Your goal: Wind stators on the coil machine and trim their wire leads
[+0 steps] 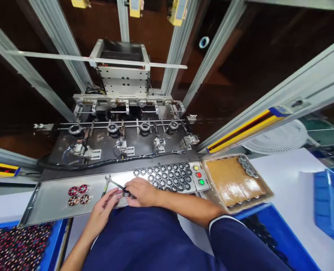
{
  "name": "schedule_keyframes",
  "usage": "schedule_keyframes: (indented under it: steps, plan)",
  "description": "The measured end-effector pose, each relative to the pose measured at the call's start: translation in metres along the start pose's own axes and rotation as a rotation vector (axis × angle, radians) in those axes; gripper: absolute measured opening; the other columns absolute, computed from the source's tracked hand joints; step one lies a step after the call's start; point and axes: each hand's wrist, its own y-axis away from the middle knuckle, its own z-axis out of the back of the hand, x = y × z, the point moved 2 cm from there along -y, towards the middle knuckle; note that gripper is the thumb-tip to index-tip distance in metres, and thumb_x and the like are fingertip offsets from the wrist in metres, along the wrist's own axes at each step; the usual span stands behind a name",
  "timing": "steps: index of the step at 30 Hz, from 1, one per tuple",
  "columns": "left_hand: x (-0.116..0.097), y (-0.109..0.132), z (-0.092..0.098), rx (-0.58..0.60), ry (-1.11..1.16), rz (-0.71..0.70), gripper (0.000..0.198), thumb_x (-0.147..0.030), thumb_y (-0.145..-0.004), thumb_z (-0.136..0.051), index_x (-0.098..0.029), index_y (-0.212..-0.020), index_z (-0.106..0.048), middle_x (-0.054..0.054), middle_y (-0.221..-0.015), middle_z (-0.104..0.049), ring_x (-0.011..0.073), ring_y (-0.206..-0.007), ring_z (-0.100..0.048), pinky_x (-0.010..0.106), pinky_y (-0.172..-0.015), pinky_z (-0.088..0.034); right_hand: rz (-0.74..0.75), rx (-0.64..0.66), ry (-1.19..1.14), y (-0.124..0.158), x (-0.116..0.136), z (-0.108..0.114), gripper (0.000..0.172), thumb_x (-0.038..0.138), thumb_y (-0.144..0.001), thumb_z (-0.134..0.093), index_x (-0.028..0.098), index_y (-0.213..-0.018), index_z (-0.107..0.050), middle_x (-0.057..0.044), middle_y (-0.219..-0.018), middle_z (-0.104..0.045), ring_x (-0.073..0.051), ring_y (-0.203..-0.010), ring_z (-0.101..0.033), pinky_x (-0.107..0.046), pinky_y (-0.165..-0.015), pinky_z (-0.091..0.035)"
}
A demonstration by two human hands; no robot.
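My right hand (pixel 141 192) is closed on a small dark round part (pixel 125 193) over the metal tray (pixel 48 201). My left hand (pixel 103 208) is curled right beside it, fingertips touching the same part. A pair of pliers (pixel 110 183) lies on the tray just behind my hands. Several round metal parts (pixel 167 175) are laid in rows on the tray's right half. Several copper-wound parts (pixel 78 194) sit on its left half.
A machine with a row of fixtures (pixel 122 130) stands behind the tray. Yellow, red and green buttons (pixel 198 175) sit at the tray's right end. A cardboard tray (pixel 234 180) holds more parts. Blue bins (pixel 20 246) (pixel 271 237) flank me; a fan (pixel 280 137) stands at right.
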Motion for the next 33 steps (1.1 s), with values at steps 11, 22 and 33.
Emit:
schedule_keyframes:
  steps: [11, 22, 33]
  plan:
    - [-0.042, 0.007, 0.0, -0.106, 0.545, 0.02, 0.048, -0.048, -0.072, -0.077, -0.02, -0.11, -0.07, 0.008, -0.099, -0.075, 0.018, -0.08, -0.071, 0.034, -0.079, -0.058, 0.124, -0.361, -0.251, -0.043, 0.032, 0.048, 0.029, 0.025, -0.085, -0.062, 0.018, -0.113, -0.056, -0.015, -0.114, -0.068, -0.024, -0.105, -0.062, -0.041, -0.084, -0.052]
    - [-0.08, 0.013, -0.005, -0.113, 0.656, -0.105, 0.049, -0.047, -0.074, -0.077, -0.021, -0.114, -0.065, 0.007, -0.089, -0.075, 0.021, -0.081, -0.073, 0.032, -0.072, -0.057, 0.028, -0.476, -0.422, -0.067, 0.041, 0.08, 0.03, 0.017, -0.083, -0.065, 0.026, -0.111, -0.06, -0.008, -0.091, -0.067, -0.022, -0.082, -0.062, -0.039, -0.071, -0.053]
    - [-0.091, 0.021, 0.016, -0.307, -0.374, -0.558, 0.044, -0.021, -0.08, -0.072, -0.026, -0.123, -0.066, 0.006, -0.116, -0.072, 0.0225, -0.107, -0.067, 0.036, -0.097, -0.053, -0.059, 0.07, -1.019, -0.087, 0.007, 0.097, 0.022, 0.028, -0.097, -0.053, 0.022, -0.106, -0.072, -0.01, -0.129, -0.06, -0.02, -0.121, -0.057, -0.041, -0.106, -0.043]
